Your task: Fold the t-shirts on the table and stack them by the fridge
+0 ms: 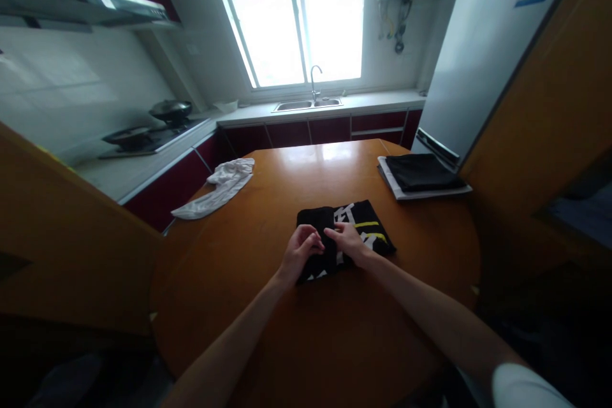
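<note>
A folded black garment [329, 255] with white lettering and yellow stripes lies in the middle of the wooden table [220, 280]. My left hand [302, 247] is over the garment's left part, its fingers loosely curved and the thumb apart from them. On the printed part, my right hand [349, 241] rests with its fingers reaching toward the left hand. Both hands look open, and no cloth shows pinched between the fingers. A small gap separates the two hands. The fingertips partly cover the print.
A crumpled white garment [224, 185] lies at the table's far left edge. Folded black cloth [421, 172] sits on white cloth [399, 191] at the far right, near the fridge [468, 57]. Beyond are a sink [294, 106] and a stove [157, 140] with pans.
</note>
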`<state>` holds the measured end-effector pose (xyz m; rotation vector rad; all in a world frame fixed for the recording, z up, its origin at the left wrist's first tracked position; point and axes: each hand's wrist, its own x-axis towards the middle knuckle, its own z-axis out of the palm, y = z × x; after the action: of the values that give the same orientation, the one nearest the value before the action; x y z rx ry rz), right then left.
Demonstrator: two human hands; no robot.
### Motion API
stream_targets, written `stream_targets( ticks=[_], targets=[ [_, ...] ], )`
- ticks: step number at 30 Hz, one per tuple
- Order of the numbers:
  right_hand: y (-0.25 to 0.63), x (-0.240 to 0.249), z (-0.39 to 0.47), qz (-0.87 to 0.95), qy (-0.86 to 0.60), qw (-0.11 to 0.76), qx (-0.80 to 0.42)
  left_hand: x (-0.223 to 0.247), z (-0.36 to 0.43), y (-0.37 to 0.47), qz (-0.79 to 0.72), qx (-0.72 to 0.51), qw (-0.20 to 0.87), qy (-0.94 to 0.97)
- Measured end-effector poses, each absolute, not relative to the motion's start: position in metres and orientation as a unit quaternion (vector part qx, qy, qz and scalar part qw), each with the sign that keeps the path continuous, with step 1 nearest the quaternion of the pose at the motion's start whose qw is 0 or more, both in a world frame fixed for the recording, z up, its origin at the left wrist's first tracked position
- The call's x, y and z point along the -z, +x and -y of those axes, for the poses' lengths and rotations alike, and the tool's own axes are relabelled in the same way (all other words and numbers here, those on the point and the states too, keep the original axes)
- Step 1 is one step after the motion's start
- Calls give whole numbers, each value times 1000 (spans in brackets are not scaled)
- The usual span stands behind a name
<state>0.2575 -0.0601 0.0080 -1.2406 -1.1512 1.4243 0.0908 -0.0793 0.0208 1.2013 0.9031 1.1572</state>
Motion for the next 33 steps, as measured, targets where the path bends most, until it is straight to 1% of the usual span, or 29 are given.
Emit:
stream_targets(
  ticks=[3, 5, 7, 9, 12, 15, 18, 22, 26, 30, 33],
  targets=[
    [265, -13, 52, 490, -519, 478, -512, -22, 77, 87, -392, -547, 518, 528],
    [279, -21, 47, 498, -533, 491, -476, -21, 75, 84, -414, -552, 455, 563],
    [299, -29, 41, 506, -531, 488, -473, -20, 73, 82, -436, -539, 392, 606],
    [323, -36, 35, 513, -521, 474, -490, -18, 73, 81, -443, -507, 331, 661],
    [359, -40, 27, 507, -540, 444, -504, -14, 76, 83, -405, -425, 257, 767],
    [384, -39, 22, 504, -593, 384, -497, -11, 79, 87, -355, -349, 214, 840],
    [395, -36, 22, 502, -622, 337, -497, -8, 81, 90, -329, -303, 189, 874],
    [394, -34, 21, 506, -637, 326, -482, -6, 79, 91, -323, -279, 177, 887],
    [397, -31, 20, 521, -663, 311, -439, -7, 78, 91, -338, -262, 188, 884],
    [394, -28, 22, 531, -708, 309, -348, -9, 82, 91, -346, -259, 208, 878],
    [373, -27, 24, 580, -716, 329, -205, -10, 83, 92, -345, -283, 219, 867]
  ],
)
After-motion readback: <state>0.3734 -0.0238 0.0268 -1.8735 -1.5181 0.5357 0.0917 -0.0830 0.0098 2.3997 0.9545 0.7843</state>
